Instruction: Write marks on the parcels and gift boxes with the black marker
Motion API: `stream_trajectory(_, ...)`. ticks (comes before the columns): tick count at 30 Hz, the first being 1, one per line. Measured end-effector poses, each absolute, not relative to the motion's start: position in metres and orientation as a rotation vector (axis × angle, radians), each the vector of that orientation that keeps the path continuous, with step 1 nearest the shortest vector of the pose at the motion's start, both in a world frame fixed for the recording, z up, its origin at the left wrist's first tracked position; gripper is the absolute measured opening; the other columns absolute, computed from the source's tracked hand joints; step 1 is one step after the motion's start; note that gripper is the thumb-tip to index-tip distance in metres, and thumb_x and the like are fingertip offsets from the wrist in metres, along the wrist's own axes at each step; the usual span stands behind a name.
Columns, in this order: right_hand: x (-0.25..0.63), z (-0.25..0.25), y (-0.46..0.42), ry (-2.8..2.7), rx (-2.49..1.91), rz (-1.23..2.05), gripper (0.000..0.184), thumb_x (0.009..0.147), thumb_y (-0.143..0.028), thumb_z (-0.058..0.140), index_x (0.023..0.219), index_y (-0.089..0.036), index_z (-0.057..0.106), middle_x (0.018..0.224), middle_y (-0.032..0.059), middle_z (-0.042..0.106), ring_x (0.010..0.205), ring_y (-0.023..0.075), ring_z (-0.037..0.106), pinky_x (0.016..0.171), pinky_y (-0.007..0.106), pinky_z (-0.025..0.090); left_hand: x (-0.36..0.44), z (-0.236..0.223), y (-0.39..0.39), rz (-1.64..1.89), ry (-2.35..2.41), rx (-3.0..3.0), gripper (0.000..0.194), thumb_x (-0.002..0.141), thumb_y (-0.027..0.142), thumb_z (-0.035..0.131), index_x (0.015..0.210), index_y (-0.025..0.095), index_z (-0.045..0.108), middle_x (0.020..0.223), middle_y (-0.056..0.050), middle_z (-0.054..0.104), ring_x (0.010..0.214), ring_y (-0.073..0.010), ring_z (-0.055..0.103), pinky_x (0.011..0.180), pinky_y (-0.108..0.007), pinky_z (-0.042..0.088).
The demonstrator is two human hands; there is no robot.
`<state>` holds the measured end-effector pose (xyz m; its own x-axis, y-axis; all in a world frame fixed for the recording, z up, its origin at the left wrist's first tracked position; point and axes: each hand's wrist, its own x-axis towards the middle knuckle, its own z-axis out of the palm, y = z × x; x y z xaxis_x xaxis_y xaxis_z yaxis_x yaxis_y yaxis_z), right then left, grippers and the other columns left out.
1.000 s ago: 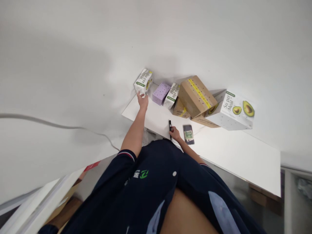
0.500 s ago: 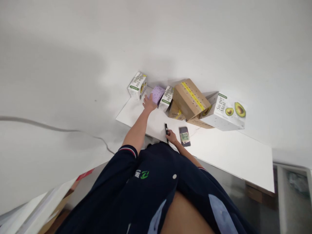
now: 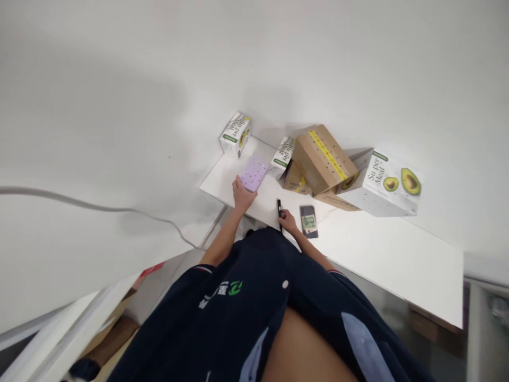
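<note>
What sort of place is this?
Maybe a packing or storage corner: there's a long white rectangular table, a brown cardboard box with yellow tape, and a big white avocado-printed cardboard box.

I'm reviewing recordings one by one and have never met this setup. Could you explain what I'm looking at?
There is no machine here: each grip is a person's bare hand. The view comes from a camera worn on that person's head, looking forward and down. The left grip holds a purple box by its near end; the right grip holds a black pen. On the white table are white boxes printed "Super Meal", brown cartons, and what looks like a phone with a greenish note.
</note>
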<state>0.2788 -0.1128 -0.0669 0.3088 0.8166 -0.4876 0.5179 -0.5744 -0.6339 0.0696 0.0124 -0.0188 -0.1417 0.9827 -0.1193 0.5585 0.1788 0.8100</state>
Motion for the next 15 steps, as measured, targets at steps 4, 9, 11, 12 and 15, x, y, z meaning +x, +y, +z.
stream_trajectory(4, 0.278, -0.062, -0.107, -0.763, -2.097, 1.290, 0.032, 0.060, -0.015, 0.063, 0.091, -0.023, 0.060, 0.065, -0.0072, 0.054, 0.070, 0.0169, 0.057, 0.073, 0.029, 0.048, 0.047, -0.026, -0.052, 0.787, 1.727, 1.469, 0.111, 0.063, 0.023, 0.083, 0.158, 0.019, 0.026, 0.155, -0.023, 0.039, 0.150, -0.0393, 0.037, 0.126, -0.052, 0.031)
stream_trajectory(9, 0.274, -0.049, -0.097, -0.505, -1.897, 1.531, 0.020, 0.063, -0.021, 0.060, 0.083, -0.020, 0.058, 0.064, -0.0051, 0.056, 0.059, 0.0131, 0.055, 0.063, 0.028, 0.049, 0.027, -0.032, -0.076, 0.715, 1.575, 1.557, 0.108, 0.058, 0.022, 0.084, 0.154, 0.014, 0.034, 0.154, -0.025, 0.042, 0.150, -0.0400, 0.038, 0.127, -0.051, 0.030)
stream_trajectory(11, 0.273, -0.042, -0.095, -0.441, -1.820, 1.577, 0.018, 0.063, -0.022, 0.061, 0.081, -0.020, 0.057, 0.063, -0.0054, 0.056, 0.058, 0.0117, 0.055, 0.062, 0.026, 0.050, 0.024, -0.035, -0.075, 0.723, 1.535, 1.548, 0.110, 0.058, 0.024, 0.084, 0.154, 0.012, 0.032, 0.156, -0.027, 0.039, 0.150, -0.0403, 0.037, 0.127, -0.052, 0.029)
stream_trajectory(12, 0.273, -0.039, -0.095, -0.409, -1.791, 1.585, 0.019, 0.063, -0.021, 0.062, 0.081, -0.020, 0.057, 0.063, -0.0061, 0.055, 0.058, 0.0113, 0.056, 0.062, 0.025, 0.049, 0.023, -0.035, -0.075, 0.734, 1.523, 1.534, 0.111, 0.058, 0.025, 0.084, 0.155, 0.012, 0.030, 0.158, -0.027, 0.037, 0.151, -0.0403, 0.037, 0.127, -0.053, 0.029)
stream_trajectory(15, 0.272, -0.033, -0.095, -0.317, -1.735, 1.581, 0.022, 0.064, -0.020, 0.061, 0.085, -0.021, 0.055, 0.063, -0.0074, 0.055, 0.058, 0.0120, 0.059, 0.060, 0.025, 0.050, 0.026, -0.035, -0.072, 0.782, 1.515, 1.480, 0.114, 0.058, 0.028, 0.087, 0.156, 0.013, 0.029, 0.159, -0.027, 0.038, 0.150, -0.0397, 0.038, 0.126, -0.053, 0.030)
